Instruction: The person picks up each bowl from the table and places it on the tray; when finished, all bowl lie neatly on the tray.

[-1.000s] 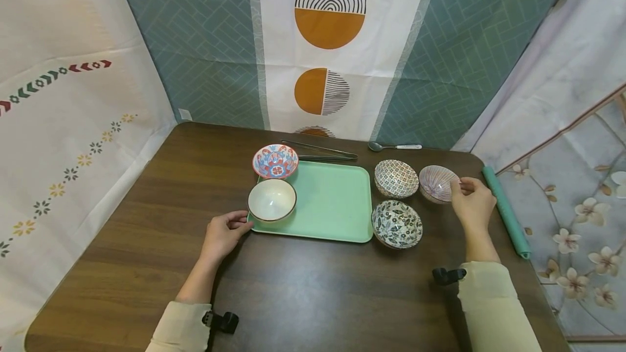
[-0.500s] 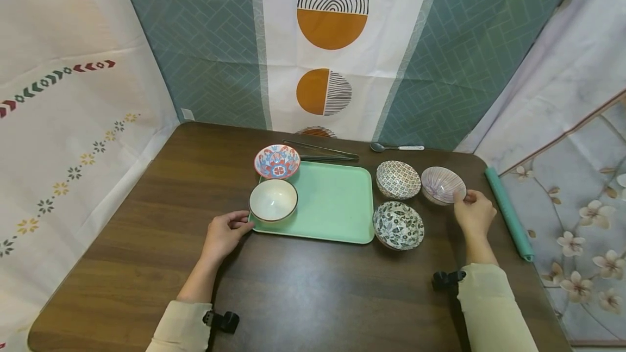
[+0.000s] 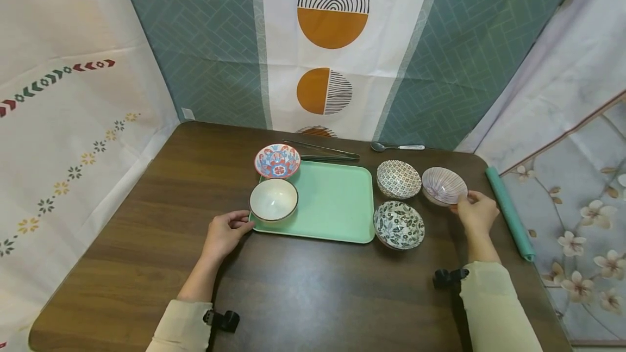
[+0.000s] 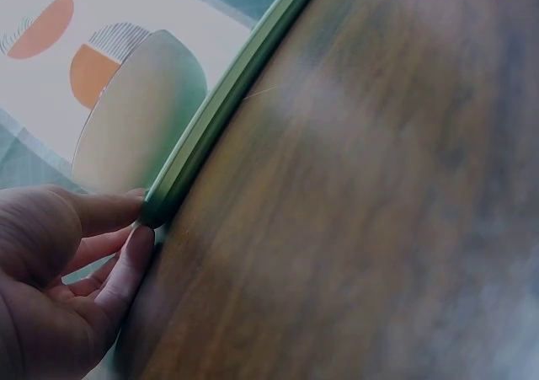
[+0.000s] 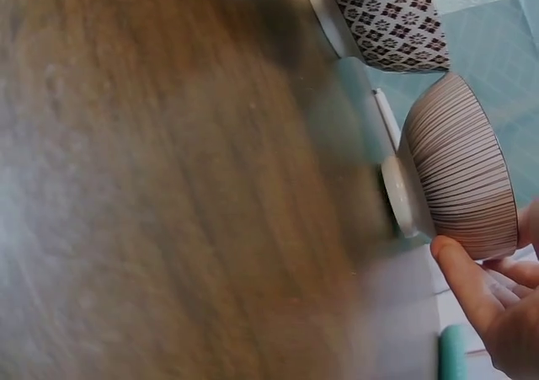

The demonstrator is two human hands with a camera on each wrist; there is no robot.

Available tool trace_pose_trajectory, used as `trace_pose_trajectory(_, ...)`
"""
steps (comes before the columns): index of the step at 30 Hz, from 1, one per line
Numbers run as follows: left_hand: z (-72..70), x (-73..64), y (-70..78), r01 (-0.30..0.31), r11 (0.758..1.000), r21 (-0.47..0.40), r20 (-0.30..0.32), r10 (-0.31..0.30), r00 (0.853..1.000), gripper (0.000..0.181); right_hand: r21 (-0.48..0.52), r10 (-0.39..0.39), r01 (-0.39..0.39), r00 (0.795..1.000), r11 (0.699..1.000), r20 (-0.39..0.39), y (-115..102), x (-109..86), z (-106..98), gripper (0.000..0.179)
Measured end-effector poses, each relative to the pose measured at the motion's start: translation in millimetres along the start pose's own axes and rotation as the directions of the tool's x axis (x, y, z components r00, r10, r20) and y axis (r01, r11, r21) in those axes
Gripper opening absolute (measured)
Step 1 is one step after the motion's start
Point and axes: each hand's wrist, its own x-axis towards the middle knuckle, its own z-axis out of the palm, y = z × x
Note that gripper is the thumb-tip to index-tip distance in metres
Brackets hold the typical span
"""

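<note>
My left hand [image 3: 224,237] pinches the near left corner of the light green tray [image 3: 337,205]; thumb and fingers meet at the rim in the left wrist view. On the tray's left end sits a white bowl with a dark rim [image 3: 273,200], and behind it a red and blue patterned bowl [image 3: 277,162] overlaps the far left corner. Over on the right, my right hand [image 3: 476,213] holds the side of a purple-striped bowl [image 5: 459,173], thumb and fingers on its wall and rim. Whether its foot touches the table cannot be told.
Right of the tray stand a small-patterned bowl [image 3: 398,179] and a green leaf-patterned bowl [image 3: 398,225]. Metal tongs [image 3: 330,157] and a spoon [image 3: 397,147] lie along the far edge. A rolled green mat [image 3: 511,213] lies along the table's right edge.
My right fingers have closed in on the striped bowl's right side and now grip it lower on the wall. The left hand and tray have stayed put; the head view shifted slightly.
</note>
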Motion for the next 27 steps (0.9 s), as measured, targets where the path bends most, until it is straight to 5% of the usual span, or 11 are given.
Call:
trace_pose_trajectory(4,-0.3,-0.1,-0.3,0.001,1.0,0.004,0.005,-0.001,1.0,0.033,0.043,-0.006,0.006,1.0,0.999,0.007,-7,0.6,-6,0.045)
trace_pose_trajectory(11,-0.3,0.0,-0.4,-0.001,1.0,-0.003,0.009,0.001,1.0,0.034,0.258,-0.042,0.022,0.996,0.966,0.075,-38,-6.9,-13,0.044)
trace_pose_trajectory(15,-0.7,-0.5,-0.5,0.001,1.0,-0.001,0.011,-0.001,1.0,0.034,0.247,-0.097,0.071,0.991,0.966,0.096,-58,-17.3,-10,0.043)
trace_pose_trajectory(27,-1.8,1.4,-1.2,-0.01,1.0,0.008,0.019,0.01,1.0,0.033,0.191,-0.283,0.245,0.936,0.951,0.211,-101,-59.3,49,0.032)
